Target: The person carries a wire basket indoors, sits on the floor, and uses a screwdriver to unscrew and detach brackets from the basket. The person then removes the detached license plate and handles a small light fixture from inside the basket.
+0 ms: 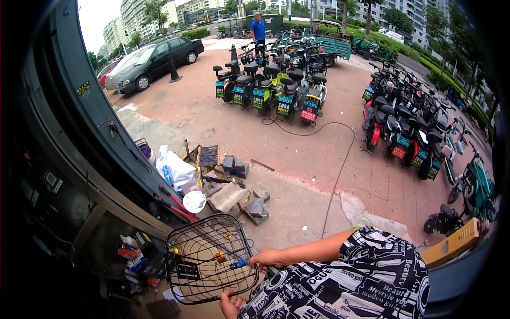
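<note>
Hands (230, 305) (270, 258) at lower-right rim of black wire basket (188, 269).

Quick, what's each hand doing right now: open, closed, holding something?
Left hand: closed on the edge of the black wire basket.
Right hand: closed, apparently holding a blue item I can't identify.

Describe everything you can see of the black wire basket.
The black wire basket looks like metal: an open grid of thin rods with a rounded rim and a dark, flat plate low on its left. It is held in front of the person, the ground showing through. The left hand grips its near edge; the right hand is at its right side, exact contact unclear.
</note>
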The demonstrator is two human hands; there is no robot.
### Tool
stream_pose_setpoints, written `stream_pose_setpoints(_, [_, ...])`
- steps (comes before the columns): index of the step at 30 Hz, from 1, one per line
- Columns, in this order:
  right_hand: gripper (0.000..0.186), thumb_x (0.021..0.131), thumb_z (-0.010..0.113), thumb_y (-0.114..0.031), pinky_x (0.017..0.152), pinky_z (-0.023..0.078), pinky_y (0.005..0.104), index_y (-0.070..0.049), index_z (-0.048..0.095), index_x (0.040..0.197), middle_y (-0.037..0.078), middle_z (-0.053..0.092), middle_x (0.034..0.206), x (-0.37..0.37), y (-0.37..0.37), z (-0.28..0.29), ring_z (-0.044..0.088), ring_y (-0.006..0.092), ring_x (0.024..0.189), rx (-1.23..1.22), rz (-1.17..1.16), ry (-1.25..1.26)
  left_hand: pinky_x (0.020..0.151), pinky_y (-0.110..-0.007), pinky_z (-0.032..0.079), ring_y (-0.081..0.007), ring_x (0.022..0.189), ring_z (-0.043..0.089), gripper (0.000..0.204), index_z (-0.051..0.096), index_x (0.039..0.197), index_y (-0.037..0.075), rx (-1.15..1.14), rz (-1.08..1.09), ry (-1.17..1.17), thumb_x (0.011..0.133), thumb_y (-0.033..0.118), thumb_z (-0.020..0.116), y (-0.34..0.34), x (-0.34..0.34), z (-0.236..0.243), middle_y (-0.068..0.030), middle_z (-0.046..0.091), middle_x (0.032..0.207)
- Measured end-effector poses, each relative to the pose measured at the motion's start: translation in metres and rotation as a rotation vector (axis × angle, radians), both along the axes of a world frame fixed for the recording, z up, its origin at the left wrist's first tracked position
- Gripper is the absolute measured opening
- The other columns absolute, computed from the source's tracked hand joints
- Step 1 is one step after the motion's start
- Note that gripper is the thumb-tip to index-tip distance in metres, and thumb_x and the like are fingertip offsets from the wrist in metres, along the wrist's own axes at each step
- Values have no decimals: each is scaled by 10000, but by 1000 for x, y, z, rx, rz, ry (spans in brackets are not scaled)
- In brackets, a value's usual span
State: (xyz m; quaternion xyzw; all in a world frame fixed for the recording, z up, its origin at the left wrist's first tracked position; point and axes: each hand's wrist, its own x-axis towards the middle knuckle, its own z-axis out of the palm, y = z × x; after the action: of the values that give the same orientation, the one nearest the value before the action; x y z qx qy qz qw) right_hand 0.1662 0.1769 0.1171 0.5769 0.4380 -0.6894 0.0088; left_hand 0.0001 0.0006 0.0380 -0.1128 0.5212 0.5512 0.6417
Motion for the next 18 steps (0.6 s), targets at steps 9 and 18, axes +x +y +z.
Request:
stream_pose_setpoints(9, [308,807,678,-309,424,373,275,-2,686,784,84,627,632,2,-1,-11,487,133,464,9,-9,-9,439,-260,318,-132,531,377,451,449,1134,38,3,14,1,894,411,529,-2,3,3,-44,397,710])
stream_pose_setpoints(18, [319,802,685,-312,416,375,276,5,674,771,87,626,637,6,-8,-4,487,135,463,-22,13,15,430,-261,306,-129,512,359,413,452,1083,30,0,31,-2,887,385,527,-8,8,6,-33,369,674])
